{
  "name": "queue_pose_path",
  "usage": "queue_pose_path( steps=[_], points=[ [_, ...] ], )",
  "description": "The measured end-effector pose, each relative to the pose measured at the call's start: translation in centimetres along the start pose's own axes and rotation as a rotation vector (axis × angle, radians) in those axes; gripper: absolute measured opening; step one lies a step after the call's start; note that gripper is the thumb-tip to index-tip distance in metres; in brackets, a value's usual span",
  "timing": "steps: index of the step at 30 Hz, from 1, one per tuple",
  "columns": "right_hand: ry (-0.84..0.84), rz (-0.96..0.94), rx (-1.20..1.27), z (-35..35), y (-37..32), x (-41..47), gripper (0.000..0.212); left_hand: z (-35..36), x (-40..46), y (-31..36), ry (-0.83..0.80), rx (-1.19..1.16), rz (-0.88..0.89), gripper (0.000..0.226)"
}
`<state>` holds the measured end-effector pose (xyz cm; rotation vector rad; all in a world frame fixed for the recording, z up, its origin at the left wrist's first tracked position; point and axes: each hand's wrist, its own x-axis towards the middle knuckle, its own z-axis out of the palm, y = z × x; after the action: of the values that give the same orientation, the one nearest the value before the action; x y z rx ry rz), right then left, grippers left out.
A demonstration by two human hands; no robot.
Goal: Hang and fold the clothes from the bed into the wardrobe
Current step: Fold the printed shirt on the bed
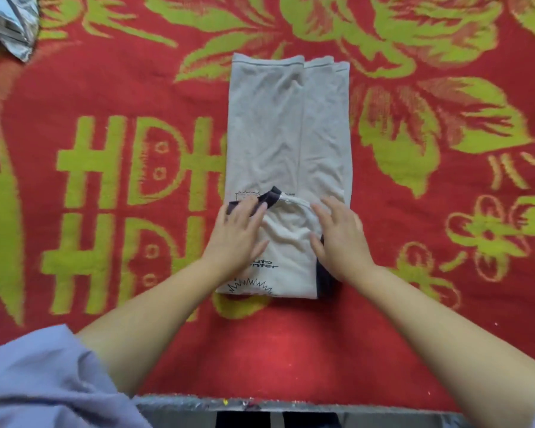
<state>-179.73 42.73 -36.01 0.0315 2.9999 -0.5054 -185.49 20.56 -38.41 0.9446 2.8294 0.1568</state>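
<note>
A beige T-shirt (pixel 288 134) with dark trim and black print lies on the bed, folded into a long narrow strip running away from me. Its near end is folded over once, with the dark collar showing. My left hand (pixel 238 233) rests flat on the left side of that near fold, fingers straight and touching the dark collar. My right hand (pixel 340 239) lies flat on the right side of the fold, fingers spread over the seam. Neither hand grips the cloth.
A red blanket (pixel 105 88) with green flower and letter patterns covers the bed. A shiny silver wrapper (pixel 13 23) lies at the far left corner. The bed's grey front edge (pixel 198 404) runs along the bottom. A lilac sleeve (pixel 44 381) shows at lower left.
</note>
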Motion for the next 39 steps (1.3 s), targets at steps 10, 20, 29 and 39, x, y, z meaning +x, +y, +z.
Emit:
queue_pose_path(
  steps=[10, 20, 29, 39],
  points=[
    [-0.559, -0.192, -0.384, 2.7, -1.0, -5.8, 0.101, 3.5, -7.7, 1.0, -0.208, 0.066, 0.148, 0.06],
    [-1.256, 0.039, 0.247, -5.9, -1.6, -2.0, 0.036, -6.2, -3.7, 0.2, -1.087, -0.663, -0.028, 0.013],
    [-0.354, 0.599, 0.777, -4.6, 2.9, 6.2, 0.049, -3.9, 2.4, -5.2, -0.299, -1.431, -0.932, 0.009],
    [0.05, 0.44, 0.287, 0.2, 2.8, 5.1, 0.024, 1.4, 1.8, -0.7, 0.328, -0.809, -0.927, 0.024]
  ],
)
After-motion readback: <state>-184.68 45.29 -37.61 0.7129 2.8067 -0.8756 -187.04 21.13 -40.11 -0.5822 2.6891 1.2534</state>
